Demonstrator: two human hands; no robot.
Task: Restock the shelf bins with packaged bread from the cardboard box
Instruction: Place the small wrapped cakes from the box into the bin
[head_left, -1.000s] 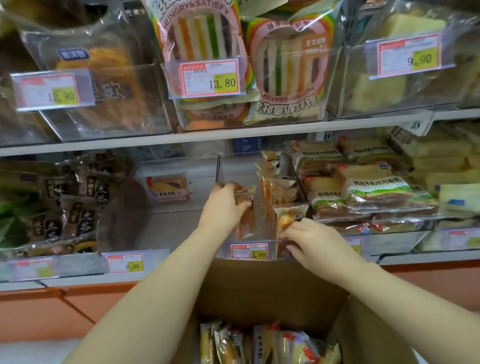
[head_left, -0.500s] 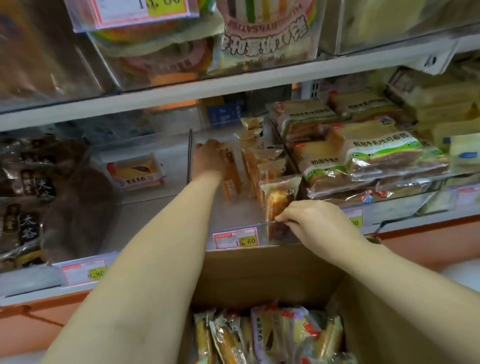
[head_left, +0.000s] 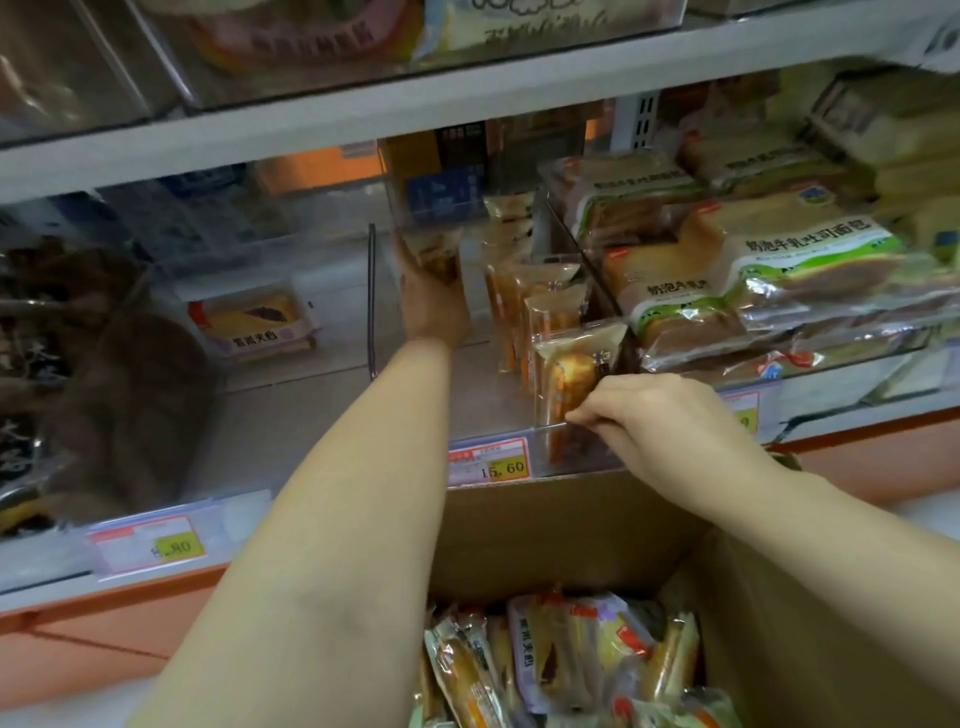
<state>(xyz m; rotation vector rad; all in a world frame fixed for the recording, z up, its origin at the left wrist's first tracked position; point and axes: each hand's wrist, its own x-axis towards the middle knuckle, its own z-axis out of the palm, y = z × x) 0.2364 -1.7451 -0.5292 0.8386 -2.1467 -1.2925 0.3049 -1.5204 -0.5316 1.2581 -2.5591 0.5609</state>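
Head view, the only view available.

Left hand (head_left: 434, 306): reached far into the clear bin (head_left: 371, 312) on the lower shelf, at the rear of its left side. It grips one bread pack (head_left: 435, 257) held upright. The thumb lies along the pack's left edge; the other fingers are behind the pack and out of sight. This pack stands apart from the row of packs (head_left: 540, 306), which runs front to back along the bin's right side, all on edge.

Right hand (head_left: 670, 431): at the bin's front rim. Thumb and forefinger are closed narrow, pinching the right edge of the front pack (head_left: 569, 379) of that row, and the remaining fingers are curled under. Whether the fingertips also touch the rim — cannot tell.

Price tag (head_left: 488, 462) on the bin front reads 15.60.

Cardboard box (head_left: 550, 530): directly below the bin, with its far wall against the shelf edge. It is open, and the boxed packs (head_left: 561, 660) inside stand on edge, close together.

Surroundings: the neighbouring bin to the left holds a single flat pack (head_left: 254, 325) with a purple label. Its tag (head_left: 150, 543) is partly blurred. To the right, sliced loaves (head_left: 753, 270) in green-and-white bags are stacked. The upper shelf (head_left: 415, 104) carries more bins — contents blurred.
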